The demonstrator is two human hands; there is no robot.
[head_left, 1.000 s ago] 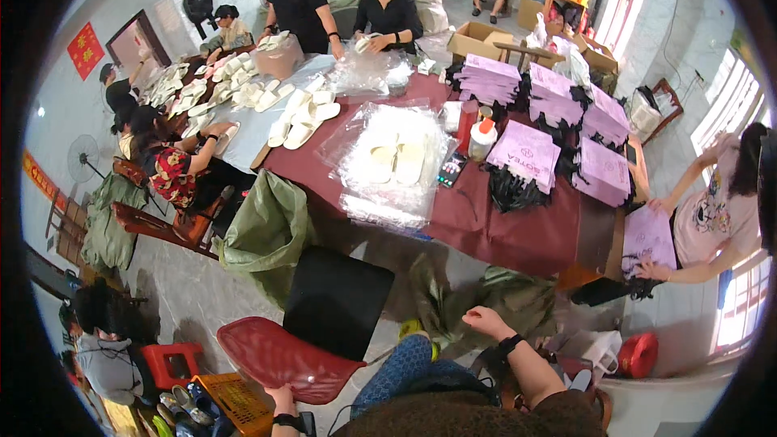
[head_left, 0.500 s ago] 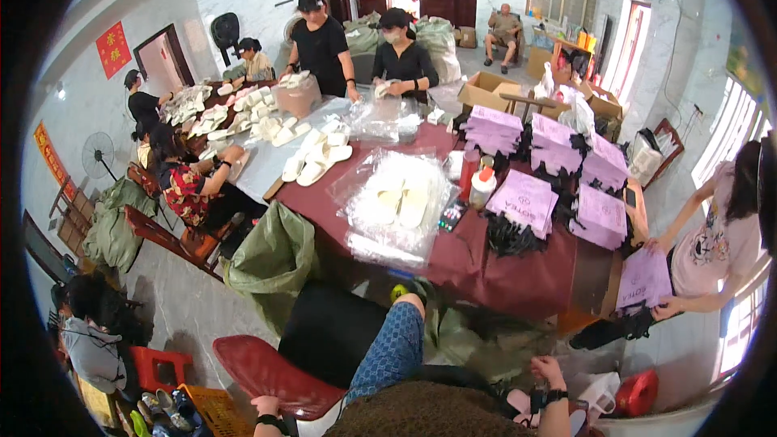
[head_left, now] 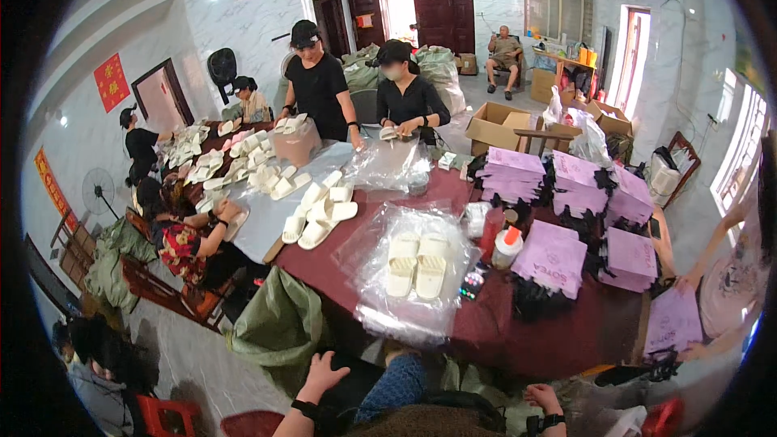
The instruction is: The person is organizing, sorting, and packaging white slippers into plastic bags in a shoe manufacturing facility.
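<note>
My left hand (head_left: 322, 374) is raised at the bottom edge with fingers spread and nothing in it, a dark band on its wrist. My right hand (head_left: 543, 397) sits low at the bottom right, fingers curled, a watch on the wrist; it holds nothing I can see. Between them is my knee in blue trousers (head_left: 398, 384). In front of me stands a long table with a dark red cloth (head_left: 324, 267). On it lie pairs of cream slippers on clear plastic bags (head_left: 417, 265), nearest to my hands.
Stacks of purple paper bags (head_left: 566, 255) fill the table's right side, beside a red and a white bottle (head_left: 507, 248). Several people work around the table. A green sack (head_left: 279, 328) hangs at the near edge. Cardboard boxes (head_left: 494, 125) stand behind. A red stool (head_left: 166, 417) is lower left.
The view has risen and tilted up toward the room. My left hand has lifted and spread its fingers; my right hand has dropped lower at the bottom right.
</note>
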